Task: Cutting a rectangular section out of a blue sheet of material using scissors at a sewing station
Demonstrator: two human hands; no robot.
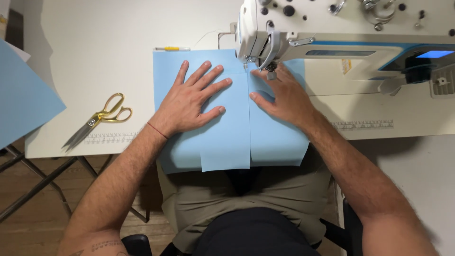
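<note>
Seen from above, a person sits at a white sewing table (95, 52) with a light blue fabric panel (227, 137) spread before them and hanging a little over the near edge onto their lap. The left hand (192, 102) lies flat on the left part of the cloth, palm down and fingers fanned wide; it grips nothing, only pressing the material to the table, likely to keep it smooth and stop it from sliding. The right hand (279, 97) rests on the right part, also open and pressing rather than grasping, with its fingertips pushed up close to the presser foot (253, 61) of the white industrial sewing machine (332, 28), a placement that suits steering the cloth just where the needle meets it. A straight vertical edge runs between the two hands toward the foot, where one layer of blue overlaps another, so the hands seem set on either side to hold the layers aligned. A thin red thread band (157, 131) circles the left wrist. Well apart on the left of the table lie gold-handled scissors (97, 121), closed, beside a printed ruler strip (109, 138) along the table edge. A yellow-tipped marking pen (171, 49) sits just beyond the cloth's far left corner, and another blue sheet (23, 95) lies at the far left.
</note>
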